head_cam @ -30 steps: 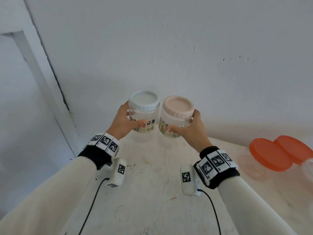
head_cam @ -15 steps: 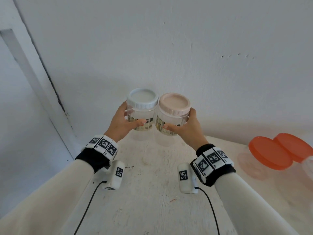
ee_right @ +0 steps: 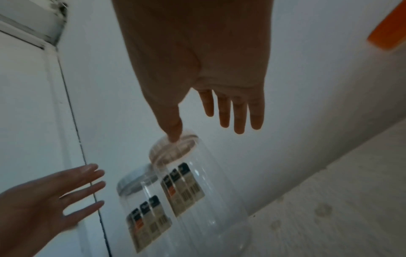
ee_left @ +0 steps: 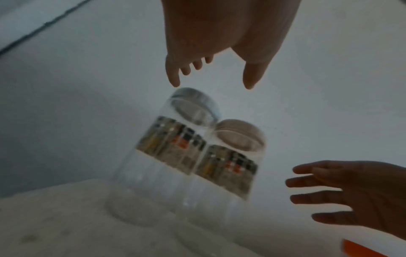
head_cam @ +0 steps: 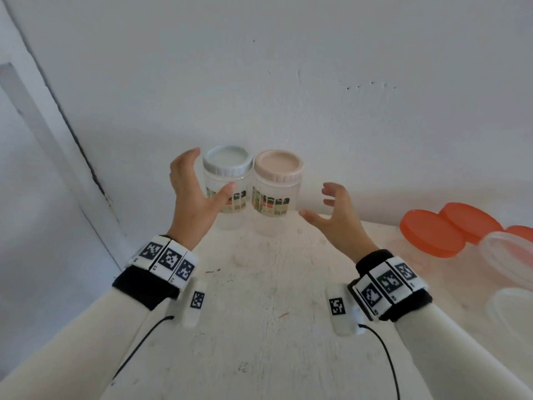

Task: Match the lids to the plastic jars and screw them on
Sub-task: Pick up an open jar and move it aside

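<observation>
Two clear plastic jars stand side by side at the back of the white table, against the wall. The left jar [head_cam: 227, 197] carries a pale blue lid [head_cam: 227, 161]; the right jar [head_cam: 272, 202] carries a pink lid [head_cam: 279, 166]. Both have printed labels. My left hand [head_cam: 187, 194] is open just left of the blue-lidded jar, thumb in front of its label, not gripping it. My right hand [head_cam: 331, 209] is open to the right of the pink-lidded jar, apart from it. In the wrist views the jars [ee_left: 175, 156] [ee_right: 186, 191] stand free below spread fingers.
Orange lids [head_cam: 432, 232] on clear containers sit at the right side of the table [head_cam: 259, 327], with more clear containers [head_cam: 510, 255] nearer me. A white wall rises right behind the jars; a door frame [head_cam: 57, 140] runs along the left.
Both hands held the lidded jars in the air; now the jars stand on the table by the wall and both hands have let go and spread apart.
</observation>
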The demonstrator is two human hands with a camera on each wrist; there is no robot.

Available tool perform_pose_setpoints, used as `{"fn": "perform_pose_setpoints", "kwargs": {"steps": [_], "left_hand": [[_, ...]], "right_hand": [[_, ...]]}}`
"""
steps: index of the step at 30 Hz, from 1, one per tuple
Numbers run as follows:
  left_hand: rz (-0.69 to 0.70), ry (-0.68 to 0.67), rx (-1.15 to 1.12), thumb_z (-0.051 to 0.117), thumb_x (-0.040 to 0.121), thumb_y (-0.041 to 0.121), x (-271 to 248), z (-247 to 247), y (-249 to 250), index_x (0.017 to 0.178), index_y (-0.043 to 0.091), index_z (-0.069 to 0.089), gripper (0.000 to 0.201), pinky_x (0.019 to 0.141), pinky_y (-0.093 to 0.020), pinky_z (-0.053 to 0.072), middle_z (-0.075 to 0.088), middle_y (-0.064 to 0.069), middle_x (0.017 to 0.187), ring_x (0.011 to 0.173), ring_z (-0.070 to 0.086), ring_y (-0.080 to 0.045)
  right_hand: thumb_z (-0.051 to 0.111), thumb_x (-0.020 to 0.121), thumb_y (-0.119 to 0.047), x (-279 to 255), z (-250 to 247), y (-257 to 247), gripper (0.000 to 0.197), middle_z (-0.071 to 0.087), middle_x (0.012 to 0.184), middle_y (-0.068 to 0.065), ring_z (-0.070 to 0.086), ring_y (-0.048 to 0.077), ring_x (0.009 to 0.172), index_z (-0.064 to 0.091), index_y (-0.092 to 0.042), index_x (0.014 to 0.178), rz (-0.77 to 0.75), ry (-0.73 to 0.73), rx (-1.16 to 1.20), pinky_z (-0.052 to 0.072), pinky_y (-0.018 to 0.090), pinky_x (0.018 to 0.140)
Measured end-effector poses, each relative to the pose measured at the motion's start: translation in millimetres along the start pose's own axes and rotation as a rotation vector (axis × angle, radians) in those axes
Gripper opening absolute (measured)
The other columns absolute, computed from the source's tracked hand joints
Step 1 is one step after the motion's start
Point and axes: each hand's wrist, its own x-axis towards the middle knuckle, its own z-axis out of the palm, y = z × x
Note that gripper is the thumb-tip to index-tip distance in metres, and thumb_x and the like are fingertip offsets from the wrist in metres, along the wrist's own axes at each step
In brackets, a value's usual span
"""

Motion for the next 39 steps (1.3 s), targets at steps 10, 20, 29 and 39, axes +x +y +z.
{"fn": "perform_pose_setpoints", "kwargs": {"steps": [10,20,29,39], "left_hand": [[0.229,-0.510,-0.290,0.054,0.085,0.031,-93,79,122,0.101,0.015,0.061,0.023,0.084,-0.028,0.050,0.064,0.006,0.100,0.098,0.059,-0.006],[0.576,-0.891,-0.220,0.048,0.085,0.036,-161,190,191,0.105,0.009,0.060,0.036,0.090,-0.018,0.035,0.057,0.001,0.106,0.104,0.045,-0.009],[0.849,-0.965,0.277,0.050,0.085,0.057,-187,247,219,0.143,0.018,0.034,0.072,0.115,-0.043,0.006,0.027,0.001,0.153,0.143,0.018,-0.016],[0.716,-0.814,0.274,0.053,0.080,0.052,-178,220,199,0.133,0.019,0.050,0.063,0.109,-0.037,0.027,0.046,0.001,0.142,0.132,0.038,-0.016]], "right_hand": [[0.066,0.085,-0.020,-102,-100,13,0.026,0.056,0.115,0.001,0.056,0.013,0.100,0.051,-0.023,0.106,-0.119,0.248,-0.033,0.045,0.023,0.081],[0.065,0.085,-0.017,-190,-232,84,0.012,0.059,0.107,0.001,0.057,0.015,0.097,0.058,-0.017,0.096,0.064,0.390,-0.339,0.042,0.027,0.082],[0.062,0.087,-0.026,-207,-288,140,0.050,0.035,0.147,0.001,0.027,0.019,0.137,0.047,-0.016,0.133,0.196,0.126,-0.667,0.028,0.035,0.105],[0.071,0.079,-0.031,-204,-300,129,0.050,0.047,0.131,-0.011,0.038,0.012,0.123,0.053,-0.029,0.125,-0.021,-0.088,-0.792,0.039,0.029,0.084]]}}
